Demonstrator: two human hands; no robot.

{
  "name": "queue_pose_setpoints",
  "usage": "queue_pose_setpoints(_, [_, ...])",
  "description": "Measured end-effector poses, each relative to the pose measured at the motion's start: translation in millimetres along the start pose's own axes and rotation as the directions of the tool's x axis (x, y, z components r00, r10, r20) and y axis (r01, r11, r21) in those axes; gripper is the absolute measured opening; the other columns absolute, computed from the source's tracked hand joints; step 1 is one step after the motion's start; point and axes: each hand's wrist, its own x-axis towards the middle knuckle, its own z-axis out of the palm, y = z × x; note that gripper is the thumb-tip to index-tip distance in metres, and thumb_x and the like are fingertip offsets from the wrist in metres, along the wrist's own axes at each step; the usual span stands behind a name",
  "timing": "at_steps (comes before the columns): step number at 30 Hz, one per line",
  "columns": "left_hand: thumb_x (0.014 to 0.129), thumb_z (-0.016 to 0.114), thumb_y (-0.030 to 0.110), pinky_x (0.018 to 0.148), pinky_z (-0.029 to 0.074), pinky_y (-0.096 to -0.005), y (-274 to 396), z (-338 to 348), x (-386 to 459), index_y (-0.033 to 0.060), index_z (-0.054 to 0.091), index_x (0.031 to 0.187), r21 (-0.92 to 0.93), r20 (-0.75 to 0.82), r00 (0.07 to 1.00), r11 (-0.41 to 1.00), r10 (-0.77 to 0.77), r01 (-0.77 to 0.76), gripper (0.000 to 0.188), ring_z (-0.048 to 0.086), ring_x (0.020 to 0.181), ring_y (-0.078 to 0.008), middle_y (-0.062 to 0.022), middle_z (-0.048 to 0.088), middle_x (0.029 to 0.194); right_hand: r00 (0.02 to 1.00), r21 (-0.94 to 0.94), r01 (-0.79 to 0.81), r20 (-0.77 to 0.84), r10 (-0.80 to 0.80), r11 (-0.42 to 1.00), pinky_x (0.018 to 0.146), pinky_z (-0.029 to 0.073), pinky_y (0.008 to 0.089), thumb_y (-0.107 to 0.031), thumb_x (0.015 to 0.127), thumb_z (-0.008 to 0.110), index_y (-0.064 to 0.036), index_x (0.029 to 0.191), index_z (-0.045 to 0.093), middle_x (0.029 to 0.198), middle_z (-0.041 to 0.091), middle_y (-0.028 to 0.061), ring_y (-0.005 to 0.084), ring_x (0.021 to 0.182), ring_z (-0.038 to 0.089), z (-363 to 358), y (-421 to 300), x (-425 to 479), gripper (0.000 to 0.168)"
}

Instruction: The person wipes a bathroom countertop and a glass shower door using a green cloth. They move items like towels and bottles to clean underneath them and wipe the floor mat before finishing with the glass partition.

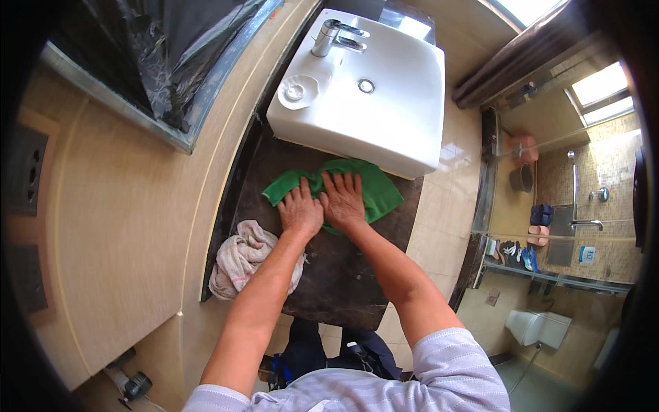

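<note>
A green cloth (378, 190) lies bunched and creased on the dark stone countertop (340, 278), close to the front side of the white washbasin (391, 123). My left hand (301, 208) rests palm down on the cloth's left part, fingers extended. Beside it, with the thumbs close together, my right hand (344, 201) presses flat on the middle of the cloth, fingers slightly spread. The cloth beneath both palms is hidden. Left of my left forearm sits a crumpled pale towel (242, 260) with faint pinkish marks.
A chrome faucet (329, 38) and a shell-shaped soap dish (298, 91) stand on the basin's left side. A framed panel covered in dark plastic (170, 67) juts from the left wall. Right of the counter, beyond tiled floor (437, 226), are a glass partition and a toilet (538, 328).
</note>
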Motion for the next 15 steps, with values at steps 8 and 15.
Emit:
queue_pose_setpoints(8, [0.095, 0.048, 0.037, 0.101, 0.041, -0.0558, -61.5, -18.0, 32.6, 0.0017, 0.040, 0.147, 0.146, -0.108, 0.993, 0.987, -0.052, 0.067, 0.063, 0.051, 0.125, -0.0396, -0.0222, 0.053, 0.136, 0.966, 0.131, 0.260, -0.041, -0.257, 0.957, 0.116, 0.020, 0.0564, -0.037, 0.093, 0.054, -0.011, 0.142, 0.051, 0.139, 0.051, 0.0138, 0.0375, 0.135, 0.038, 27.3, -42.6, 62.3, 0.056])
queue_pose_setpoints(15, [0.096, 0.046, 0.035, 0.103, 0.040, -0.0553, -59.9, -18.4, 31.3, -0.0001, 0.033, 0.150, 0.191, -0.095, 0.994, 0.980, -0.045, 0.062, 0.065, 0.050, 0.125, -0.0415, -0.0223, 0.049, 0.140, 0.951, 0.222, 0.291, -0.173, -0.257, 0.930, 0.115, 0.021, 0.0572, -0.036, 0.090, 0.059, -0.011, 0.140, 0.054, 0.136, 0.053, 0.0139, 0.0387, 0.134, 0.039, 32.6, -38.9, 55.8, 0.056])
